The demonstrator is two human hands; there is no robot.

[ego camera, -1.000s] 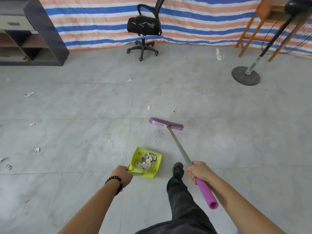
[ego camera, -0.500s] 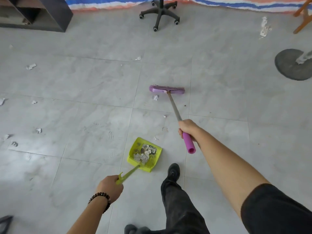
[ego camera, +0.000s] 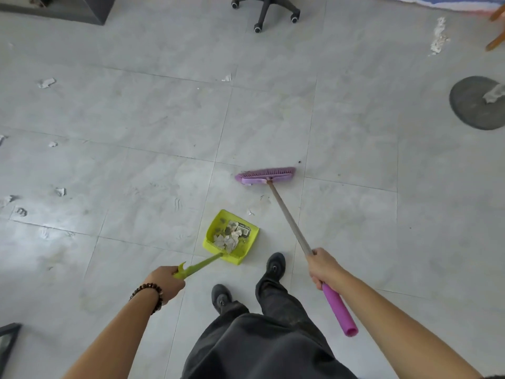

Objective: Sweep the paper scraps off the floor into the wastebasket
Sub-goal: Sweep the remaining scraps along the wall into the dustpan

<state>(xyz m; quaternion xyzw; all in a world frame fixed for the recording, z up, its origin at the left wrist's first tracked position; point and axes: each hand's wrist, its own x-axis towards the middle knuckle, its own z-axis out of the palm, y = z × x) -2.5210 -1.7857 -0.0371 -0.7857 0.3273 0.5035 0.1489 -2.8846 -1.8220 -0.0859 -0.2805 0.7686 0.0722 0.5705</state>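
Observation:
My left hand point(ego camera: 167, 281) grips the long handle of a lime-green dustpan point(ego camera: 231, 236) that sits on the grey tile floor just ahead of my feet, with several crumpled paper scraps inside it. My right hand point(ego camera: 322, 269) grips the purple broom point(ego camera: 266, 176) where its metal shaft meets the purple grip; the broom head rests on the floor beyond the pan. A small scrap point(ego camera: 250, 212) lies between the pan and the broom head. More scraps lie far left point(ego camera: 46, 82), point(ego camera: 60, 191) and ahead point(ego camera: 226, 77). No wastebasket is in view.
An office chair base point(ego camera: 266, 12) stands at the top centre, a dark shelf unit point(ego camera: 90, 12) at the top left. A round grey stand base point(ego camera: 478, 102) sits at the right, with a white paper clump point(ego camera: 438, 36) and a wooden leg point(ego camera: 496, 36) behind it.
My right hand has pulled the broom back toward me, bringing its head closer to the dustpan. The view has tilted further down. The dustpan has stayed in place.

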